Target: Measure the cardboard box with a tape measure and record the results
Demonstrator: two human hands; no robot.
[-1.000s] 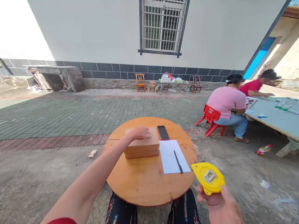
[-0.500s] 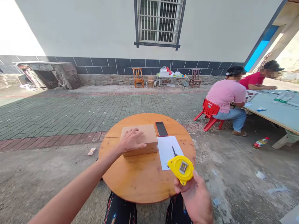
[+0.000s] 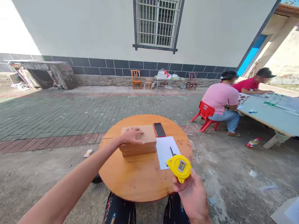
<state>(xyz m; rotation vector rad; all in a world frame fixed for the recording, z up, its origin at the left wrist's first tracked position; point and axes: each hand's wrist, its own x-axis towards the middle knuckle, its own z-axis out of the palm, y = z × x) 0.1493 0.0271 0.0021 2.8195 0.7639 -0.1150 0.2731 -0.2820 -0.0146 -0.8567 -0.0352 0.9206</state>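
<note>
A flat wooden box (image 3: 144, 137) lies in the middle of a round wooden table (image 3: 137, 177). My left hand (image 3: 130, 136) rests on the box's left part with its fingers spread over the lid. My right hand (image 3: 192, 196) is closed round a yellow tape measure (image 3: 179, 166), held just above the table's right front edge. Right of the box lies a white sheet of paper (image 3: 164, 149) with a black pen (image 3: 171, 151) on it. A dark phone (image 3: 159, 129) lies at the box's far right corner.
Two people sit at a long grey-green table (image 3: 268, 115) on the right, one on a red chair (image 3: 205, 113). A bottle (image 3: 251, 142) lies on the ground there. Small chairs and a low table (image 3: 169, 79) stand by the far wall. My knees (image 3: 120, 211) are under the table.
My right hand has carried the tape measure left, from beside the table to over its front right edge. My left hand slid back along the box toward its left end.
</note>
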